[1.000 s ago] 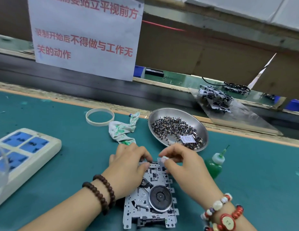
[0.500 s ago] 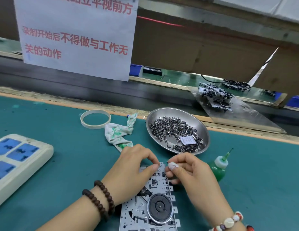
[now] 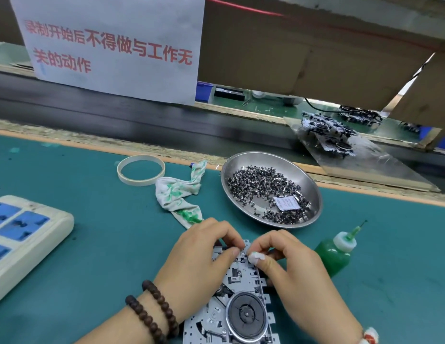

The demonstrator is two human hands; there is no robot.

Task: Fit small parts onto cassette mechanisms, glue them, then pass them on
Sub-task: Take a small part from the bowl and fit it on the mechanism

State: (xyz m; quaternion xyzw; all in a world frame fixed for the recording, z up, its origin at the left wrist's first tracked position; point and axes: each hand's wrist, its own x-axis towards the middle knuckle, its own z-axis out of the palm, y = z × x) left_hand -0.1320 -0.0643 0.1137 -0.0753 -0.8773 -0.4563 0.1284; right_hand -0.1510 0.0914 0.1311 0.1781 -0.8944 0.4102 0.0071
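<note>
The left hand (image 3: 199, 264) curls over the far left end of the cassette mechanism (image 3: 237, 301), gripping it steady. The mechanism's long axis runs from that end toward the person. The right hand (image 3: 291, 269) pinches at the same far corner, fingertips nearly meeting; any small part there is hidden. The glue bottle (image 3: 337, 252) stands just right of that hand.

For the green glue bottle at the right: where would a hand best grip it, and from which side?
Grip the glue bottle round its wide green body, coming from the right. It tilts, its thin needle tip pointing up and away, and the right hand blocks its left.
</note>
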